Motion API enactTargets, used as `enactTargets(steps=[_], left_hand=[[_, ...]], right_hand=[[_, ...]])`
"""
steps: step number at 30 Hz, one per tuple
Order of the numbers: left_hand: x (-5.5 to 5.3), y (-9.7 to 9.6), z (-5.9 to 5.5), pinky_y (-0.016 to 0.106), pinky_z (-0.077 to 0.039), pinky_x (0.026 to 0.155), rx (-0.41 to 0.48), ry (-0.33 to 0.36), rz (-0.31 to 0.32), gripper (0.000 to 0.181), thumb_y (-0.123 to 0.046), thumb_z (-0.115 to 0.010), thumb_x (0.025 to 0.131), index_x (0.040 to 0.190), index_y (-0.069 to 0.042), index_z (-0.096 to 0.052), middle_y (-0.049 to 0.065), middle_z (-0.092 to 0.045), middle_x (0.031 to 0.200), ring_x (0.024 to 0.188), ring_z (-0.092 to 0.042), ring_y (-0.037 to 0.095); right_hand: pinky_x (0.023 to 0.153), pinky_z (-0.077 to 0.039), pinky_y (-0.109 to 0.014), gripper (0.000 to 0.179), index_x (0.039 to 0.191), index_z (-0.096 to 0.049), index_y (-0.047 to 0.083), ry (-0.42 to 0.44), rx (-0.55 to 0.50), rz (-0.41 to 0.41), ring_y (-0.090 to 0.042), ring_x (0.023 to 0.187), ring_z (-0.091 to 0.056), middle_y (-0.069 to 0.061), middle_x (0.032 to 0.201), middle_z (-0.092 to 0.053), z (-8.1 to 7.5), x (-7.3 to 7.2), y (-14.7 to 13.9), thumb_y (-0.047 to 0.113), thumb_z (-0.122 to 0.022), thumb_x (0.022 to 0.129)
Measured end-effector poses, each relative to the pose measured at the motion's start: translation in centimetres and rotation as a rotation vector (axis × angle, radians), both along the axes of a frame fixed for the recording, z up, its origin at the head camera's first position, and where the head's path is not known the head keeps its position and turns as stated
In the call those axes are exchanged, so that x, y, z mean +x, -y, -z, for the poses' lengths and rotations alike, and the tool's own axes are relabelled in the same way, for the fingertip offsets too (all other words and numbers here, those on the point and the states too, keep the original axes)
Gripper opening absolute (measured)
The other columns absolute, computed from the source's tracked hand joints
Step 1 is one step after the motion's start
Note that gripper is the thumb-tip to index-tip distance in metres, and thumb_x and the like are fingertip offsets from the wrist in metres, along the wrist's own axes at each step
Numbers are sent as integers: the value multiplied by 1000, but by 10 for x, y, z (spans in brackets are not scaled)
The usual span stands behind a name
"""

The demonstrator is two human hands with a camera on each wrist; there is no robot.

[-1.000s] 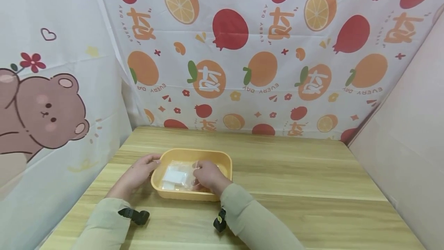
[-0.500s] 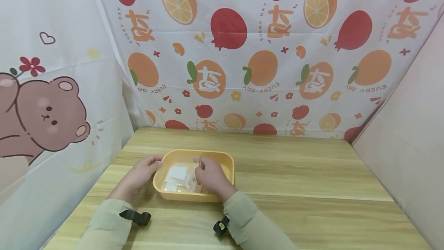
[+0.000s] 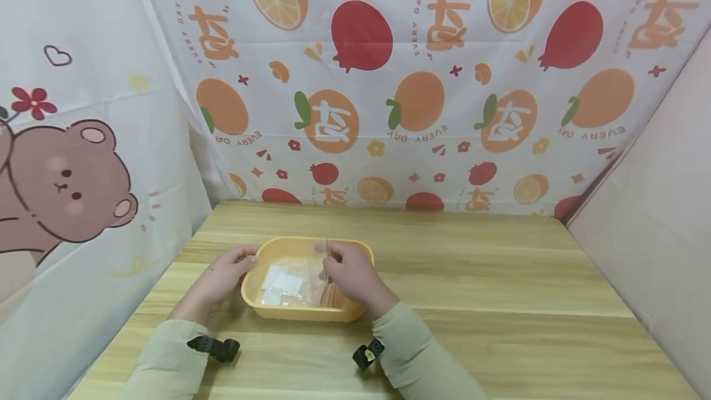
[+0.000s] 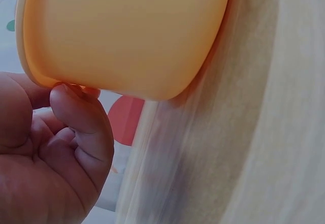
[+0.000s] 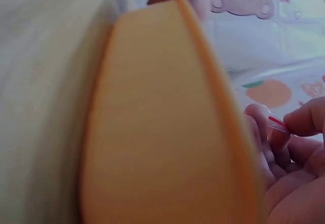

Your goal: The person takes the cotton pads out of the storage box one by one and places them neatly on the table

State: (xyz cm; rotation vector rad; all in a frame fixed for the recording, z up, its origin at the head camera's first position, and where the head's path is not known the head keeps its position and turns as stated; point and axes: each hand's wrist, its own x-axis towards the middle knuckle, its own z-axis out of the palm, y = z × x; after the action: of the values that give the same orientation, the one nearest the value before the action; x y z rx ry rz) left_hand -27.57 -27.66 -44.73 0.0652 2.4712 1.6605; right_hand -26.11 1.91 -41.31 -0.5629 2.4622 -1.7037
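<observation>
A shallow yellow plastic basin (image 3: pixel 302 313) with rounded corners stands on the table. My left hand (image 3: pixel 224 273) grips its left rim; in the left wrist view, thumb and fingers (image 4: pixel 84 112) meet at the edge. Above the basin's right half, my right hand (image 3: pixel 355 273) pinches a clear zip bag (image 3: pixel 314 279) by its red-striped seal. The right wrist view shows that seal (image 5: pixel 277 123) between thumb and fingers. Clear packets with white pieces (image 3: pixel 287 283) lie on the basin's left side; whether they belong to the pinched bag is unclear.
The wood-grain table (image 3: pixel 472 301) extends right of the basin. A fruit-print cloth (image 3: pixel 422 159) hangs at the back, and a bear-print cloth (image 3: pixel 72 178) at the left. A black strap with a camera (image 3: pixel 213 347) sits on each wrist.
My right hand has moved a little to the right, drawing the zip bag's seal with it and stretching the bag. My left hand keeps its place on the rim.
</observation>
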Motion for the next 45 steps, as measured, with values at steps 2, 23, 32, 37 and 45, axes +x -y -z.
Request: enactTargets(steps=[2,23,32,37,45], left_hand=[[0,1,-1,34,-56,82,-3,-6,2,43,-21,-43,110,144,6,-45,24,-60,126,105,-63,27],[1,1,-4,33,-55,83,-39,-15,-6,44,-21,-43,110,145,6,-44,23,-61,127,107,-63,27],[2,2,-2,33,-54,85,-49,-9,4,45,-22,-42,110,146,6,-43,23,-60,128,110,-62,28],[2,1,-2,34,-54,85,-37,-11,6,46,-23,-42,110,146,6,-42,24,-60,129,110,-62,29],[2,1,-3,37,-55,86,-28,-4,9,47,-24,-42,111,147,6,-41,24,-58,132,112,-62,30]], right_hand=[[51,-42,-28,35,120,-74,14,-11,4,-1,-13,75,-68,-1,85,-70,-5,-1,-5,11,-49,96],[81,-52,-38,24,101,-73,18,-192,124,38,-15,90,-62,3,95,-68,-42,-11,-65,41,-64,99],[78,-59,-40,20,118,-66,7,-40,-35,-212,-25,92,-71,-16,107,-71,-49,-19,-101,18,-54,106],[79,-59,-40,26,127,-67,9,-36,-16,-198,-27,88,-72,-11,109,-71,-48,-25,-119,17,-54,106],[73,-60,-41,26,125,-71,10,-11,57,-141,-29,81,-72,-10,101,-71,-40,-34,-147,19,-58,104]])
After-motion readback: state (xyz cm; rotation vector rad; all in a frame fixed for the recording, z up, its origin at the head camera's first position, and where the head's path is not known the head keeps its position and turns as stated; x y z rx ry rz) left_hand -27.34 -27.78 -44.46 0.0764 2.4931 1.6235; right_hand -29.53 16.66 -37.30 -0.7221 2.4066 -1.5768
